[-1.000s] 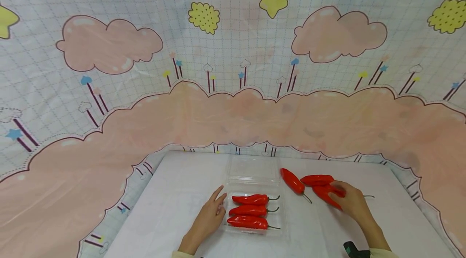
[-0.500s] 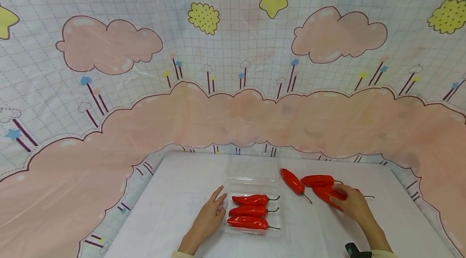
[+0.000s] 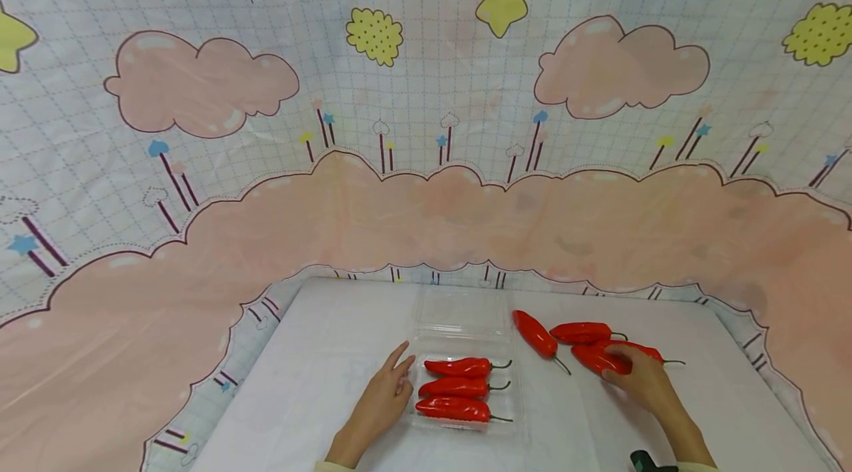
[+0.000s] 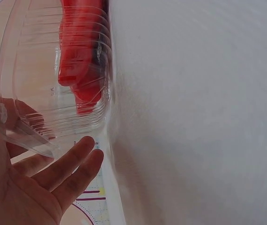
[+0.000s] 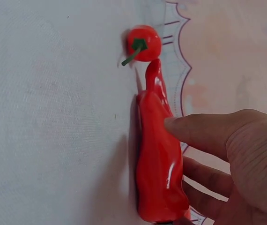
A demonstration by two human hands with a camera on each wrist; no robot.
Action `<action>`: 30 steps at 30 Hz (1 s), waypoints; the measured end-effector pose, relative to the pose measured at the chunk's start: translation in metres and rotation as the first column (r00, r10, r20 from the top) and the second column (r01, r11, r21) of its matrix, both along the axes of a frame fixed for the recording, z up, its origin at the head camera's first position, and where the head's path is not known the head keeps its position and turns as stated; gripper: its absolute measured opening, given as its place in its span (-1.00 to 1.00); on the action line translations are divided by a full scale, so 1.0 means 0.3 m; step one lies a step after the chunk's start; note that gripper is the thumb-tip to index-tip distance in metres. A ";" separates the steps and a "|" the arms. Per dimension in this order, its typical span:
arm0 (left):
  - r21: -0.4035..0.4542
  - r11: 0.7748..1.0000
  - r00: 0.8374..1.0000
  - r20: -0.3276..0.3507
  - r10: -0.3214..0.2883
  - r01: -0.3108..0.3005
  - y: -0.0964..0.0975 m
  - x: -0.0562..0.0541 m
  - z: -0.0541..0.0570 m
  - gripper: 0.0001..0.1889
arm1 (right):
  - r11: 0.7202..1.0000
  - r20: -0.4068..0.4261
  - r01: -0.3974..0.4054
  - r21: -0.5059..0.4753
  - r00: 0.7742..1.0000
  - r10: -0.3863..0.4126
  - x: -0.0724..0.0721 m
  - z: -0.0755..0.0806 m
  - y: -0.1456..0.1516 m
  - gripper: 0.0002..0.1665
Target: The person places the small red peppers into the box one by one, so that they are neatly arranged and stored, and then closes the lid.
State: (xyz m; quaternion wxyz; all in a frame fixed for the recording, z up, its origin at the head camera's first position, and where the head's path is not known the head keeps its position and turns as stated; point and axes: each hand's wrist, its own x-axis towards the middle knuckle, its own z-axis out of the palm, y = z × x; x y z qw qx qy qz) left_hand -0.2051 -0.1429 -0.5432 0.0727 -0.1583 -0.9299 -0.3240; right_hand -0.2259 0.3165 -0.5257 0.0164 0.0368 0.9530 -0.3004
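In the head view, my right hand point(image 3: 642, 379) holds a red chili pepper point(image 3: 592, 359) lying on the table's right side, its stem pointing right. The right wrist view shows my thumb against the near side of this pepper point(image 5: 159, 164), with other fingers partly hidden behind it. A clear plastic box point(image 3: 515, 394) stands open in the middle, with three red chili peppers point(image 3: 455, 387) side by side in it, stems to the right. My left hand point(image 3: 382, 398) is at the box's left edge, fingers fairly straight; the left wrist view shows them right by the ribbed plastic wall point(image 4: 72, 119).
Two more red peppers lie loose: one slanted point(image 3: 535, 335) right of the box, another point(image 3: 582, 332) just behind the held one. The box's clear lid point(image 3: 462, 309) lies folded back. Behind the white table point(image 3: 319, 354) hangs a patterned cloth point(image 3: 426, 213).
My right hand has shifted slightly toward me, and the pepper under it has turned and shows more of its stem end. My left hand and the box have stayed put.
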 end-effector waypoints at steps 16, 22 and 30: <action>0.000 1.000 1.000 0.000 0.000 0.000 -0.004 0.006 -0.002 -0.56 | 0.999 0.071 0.037 -0.012 0.997 -0.036 0.011 -0.025 -0.009 -0.31; 0.011 1.000 1.000 0.018 -0.004 0.004 -0.007 0.004 0.001 -0.56 | 0.999 0.048 0.027 -0.017 0.998 -0.026 0.023 -0.025 -0.016 -0.29; 0.004 1.000 1.000 0.016 0.005 -0.005 -0.012 0.001 -0.005 -0.56 | 0.999 0.037 0.036 -0.007 0.999 -0.036 0.034 -0.024 -0.021 -0.30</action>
